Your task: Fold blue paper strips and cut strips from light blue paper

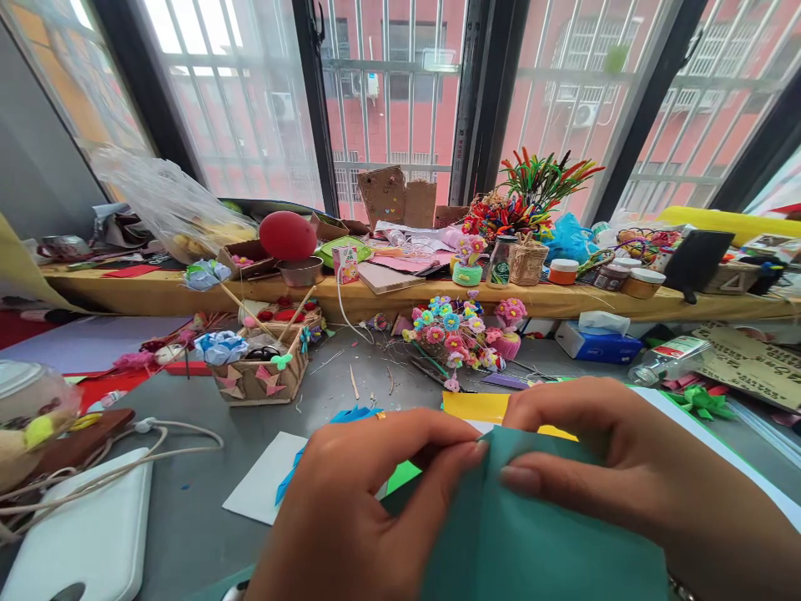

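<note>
A sheet of teal paper [544, 542] is held up between my two hands at the lower right, with a crease running down it. My left hand [375, 492] pinches its top edge between thumb and index finger. From the other side, my right hand [594, 451] grips the same sheet, its thumb flat on the near face and the fingers behind. Under and behind the hands lie a yellow sheet [472, 406], a white sheet [250, 492] and a blue folded paper piece [356, 414]. A bit of green paper shows between my left thumb and index finger.
Left of my hands are a white power bank [93, 526] with cables and a cardboard basket [263, 380] of paper flowers. Crocheted flowers [447, 330], a tissue box [597, 342] and a plastic bottle [669, 359] stand farther back. A crowded wooden ledge [400, 292] runs below the windows.
</note>
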A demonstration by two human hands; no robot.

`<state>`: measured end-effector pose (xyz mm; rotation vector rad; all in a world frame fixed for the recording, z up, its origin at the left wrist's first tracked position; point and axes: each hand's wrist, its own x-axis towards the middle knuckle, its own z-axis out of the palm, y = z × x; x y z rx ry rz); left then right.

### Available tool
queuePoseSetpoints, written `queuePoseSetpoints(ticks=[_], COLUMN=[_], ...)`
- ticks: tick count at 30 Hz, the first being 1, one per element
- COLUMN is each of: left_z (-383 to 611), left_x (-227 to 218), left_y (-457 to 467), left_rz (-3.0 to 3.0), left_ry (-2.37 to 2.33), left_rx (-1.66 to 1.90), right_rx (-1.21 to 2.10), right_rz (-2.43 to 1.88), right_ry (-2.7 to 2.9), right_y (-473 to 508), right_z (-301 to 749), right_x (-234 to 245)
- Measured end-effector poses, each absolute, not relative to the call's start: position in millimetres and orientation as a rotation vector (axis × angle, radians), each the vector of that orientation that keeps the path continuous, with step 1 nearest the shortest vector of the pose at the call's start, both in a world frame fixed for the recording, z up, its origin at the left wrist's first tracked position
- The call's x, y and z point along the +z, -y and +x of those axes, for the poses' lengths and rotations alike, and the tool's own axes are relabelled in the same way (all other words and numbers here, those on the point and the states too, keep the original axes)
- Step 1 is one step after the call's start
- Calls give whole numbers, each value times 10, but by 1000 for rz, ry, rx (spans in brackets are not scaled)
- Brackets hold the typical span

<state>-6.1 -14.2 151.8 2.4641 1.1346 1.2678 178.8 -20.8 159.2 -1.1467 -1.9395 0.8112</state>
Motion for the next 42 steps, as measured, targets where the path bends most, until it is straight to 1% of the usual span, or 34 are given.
queuePoseSetpoints(ticks=[3,10,15,19,22,23,27,31,34,37,40,42], left_z=[-65,-66,-2,36,36,32,17,13,2,-15,-24,-22], left_x=[1542,1572,1568,1550,1525,1517,1502,1509,1524,1528,1505,1486], left_y=[155,167,204,217,180,160,82,56,66,67,52,47], left_rz=[2462,2471,2270,2129,2046,2010,1897,1820,1834,1899,1921,1914], left_ry=[-1111,-1047,-1147,-1207,-1212,-1211,-1246,-1294,-1416,-1556,-1551,-1520], left_rx=[1282,1299,1301,1308,1382,1427,1635,1780,1809,1794,1862,1890], right_rx=[882,899,1101,1164,1253,1245,1042,1140,1194,1117,1012,1023], right_rz=[-1149,-1090,-1165,-1223,-1234,-1232,-1188,-1173,-1135,-1161,-1273,-1273], right_ry=[1866,1825,1749,1641,1534,1506,1379,1297,1352,1428,1381,1359], right_y=[221,220,220,210,181,168,129,160,221,276,293,279], right_z=[1786,1772,1756,1757,1794,1813,1861,1805,1745,1719,1726,1737], right_x=[1587,1609,1643,1637,1630,1627,1609,1588,1596,1607,1590,1566])
